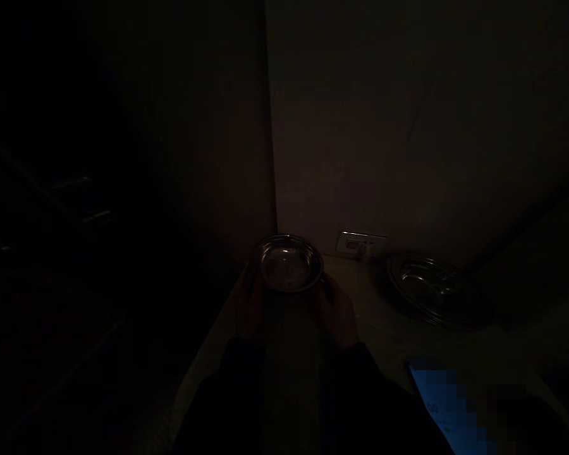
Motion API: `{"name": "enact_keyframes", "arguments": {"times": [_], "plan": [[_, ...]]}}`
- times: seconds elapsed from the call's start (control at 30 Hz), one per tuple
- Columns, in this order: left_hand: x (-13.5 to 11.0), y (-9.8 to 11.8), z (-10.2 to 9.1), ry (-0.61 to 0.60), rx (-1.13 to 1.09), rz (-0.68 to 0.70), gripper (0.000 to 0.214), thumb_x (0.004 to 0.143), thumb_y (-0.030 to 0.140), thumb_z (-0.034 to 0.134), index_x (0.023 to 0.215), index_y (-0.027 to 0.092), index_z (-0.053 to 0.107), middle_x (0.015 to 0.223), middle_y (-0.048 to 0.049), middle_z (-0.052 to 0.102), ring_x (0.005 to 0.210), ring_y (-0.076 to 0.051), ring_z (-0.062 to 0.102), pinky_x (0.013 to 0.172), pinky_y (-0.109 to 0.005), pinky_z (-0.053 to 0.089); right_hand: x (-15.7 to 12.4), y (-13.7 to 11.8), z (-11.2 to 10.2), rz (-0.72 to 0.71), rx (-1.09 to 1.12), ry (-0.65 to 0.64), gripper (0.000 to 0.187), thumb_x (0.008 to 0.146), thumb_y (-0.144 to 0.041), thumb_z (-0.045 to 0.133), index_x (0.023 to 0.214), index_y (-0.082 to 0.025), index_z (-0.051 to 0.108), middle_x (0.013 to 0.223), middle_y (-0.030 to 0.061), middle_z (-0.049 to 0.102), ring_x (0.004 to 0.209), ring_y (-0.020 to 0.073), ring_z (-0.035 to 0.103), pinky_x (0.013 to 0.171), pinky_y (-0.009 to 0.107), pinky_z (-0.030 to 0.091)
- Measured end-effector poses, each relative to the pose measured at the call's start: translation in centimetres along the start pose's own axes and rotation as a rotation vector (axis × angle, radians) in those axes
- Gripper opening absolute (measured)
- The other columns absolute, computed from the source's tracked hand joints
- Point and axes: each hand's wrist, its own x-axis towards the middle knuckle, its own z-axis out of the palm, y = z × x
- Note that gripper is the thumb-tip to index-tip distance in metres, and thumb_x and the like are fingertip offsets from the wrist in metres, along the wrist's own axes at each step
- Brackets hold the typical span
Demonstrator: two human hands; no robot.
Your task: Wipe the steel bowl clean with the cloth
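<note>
The scene is very dark. A shiny round metal bowl (287, 268) with a wide rim is at the corner of a counter, close to the wall. My left hand (247, 306) grips its left side, and my right hand (336, 311) grips its right side. The fingers of both hands are partly lost in shadow and behind the rim. Whether the bowl rests on the counter or is lifted a little, I cannot tell.
A metal plate with compartments (439, 292) lies to the right by the wall. Above the counter (355, 272) is a wall socket plate (360, 244). A lit phone screen (440, 404) glows at lower right, partly pixelated. Left of the counter's edge is deep shadow.
</note>
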Motion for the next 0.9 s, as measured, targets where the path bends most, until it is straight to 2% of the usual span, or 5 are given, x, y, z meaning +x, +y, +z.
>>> {"name": "enact_keyframes", "arguments": {"times": [0.2,0.37,0.5,0.6,0.9], "plan": [[0.02,-0.21,-0.03,0.009,0.02,-0.013,0.046,0.088,0.032,0.049,0.131,0.017,0.052,0.142,-0.0063,0.045,0.133,-0.023,0.039,0.111,-0.034,0.03,0.04,0.06,0.07,0.022,0.022,-0.008,0.036,0.086,-0.03,0.048,0.118,-0.018,0.061,0.112,0.011,0.067,0.1,0.0248,0.064,0.084,0.038,0.052],[-0.01,-0.42,-0.07,-0.011,0.008,-0.028,0.048,0.087,0.032,0.049,0.132,0.017,0.051,0.143,-0.006,0.043,0.134,-0.022,0.037,0.112,-0.032,0.03,0.18,0.53,0.09,0.063,0.034,-0.016,0.038,0.086,-0.032,0.048,0.116,-0.014,0.062,0.115,0.0145,0.065,0.103,0.0276,0.062,0.089,0.043,0.048],[0.0,-0.41,-0.16,-0.032,-0.002,-0.042,0.044,0.087,0.031,0.049,0.129,0.017,0.055,0.14,-0.0068,0.048,0.133,-0.022,0.04,0.11,-0.032,0.032,0.26,0.37,-0.01,0.061,0.082,-0.04,0.036,0.085,-0.032,0.048,0.114,-0.017,0.063,0.116,0.011,0.066,0.105,0.026,0.061,0.091,0.041,0.047],[-0.05,-0.21,-0.23,-0.024,0.007,-0.041,0.043,0.087,0.03,0.049,0.127,0.014,0.056,0.14,-0.009,0.048,0.132,-0.022,0.04,0.11,-0.034,0.032,0.37,0.1,-0.17,0.066,0.124,-0.029,0.036,0.084,-0.033,0.049,0.111,-0.017,0.065,0.115,0.0106,0.066,0.107,0.0264,0.061,0.092,0.041,0.047],[-0.46,0.52,-0.32,-0.008,-0.066,-0.003,0.046,0.085,0.029,0.053,0.13,0.016,0.053,0.138,-0.0066,0.05,0.131,-0.023,0.042,0.109,-0.034,0.034,0.77,-0.18,-0.86,0.097,0.253,0.071,0.037,0.079,-0.036,0.054,0.109,-0.02,0.068,0.118,0.0073,0.065,0.114,0.0257,0.057,0.099,0.042,0.043]]}}
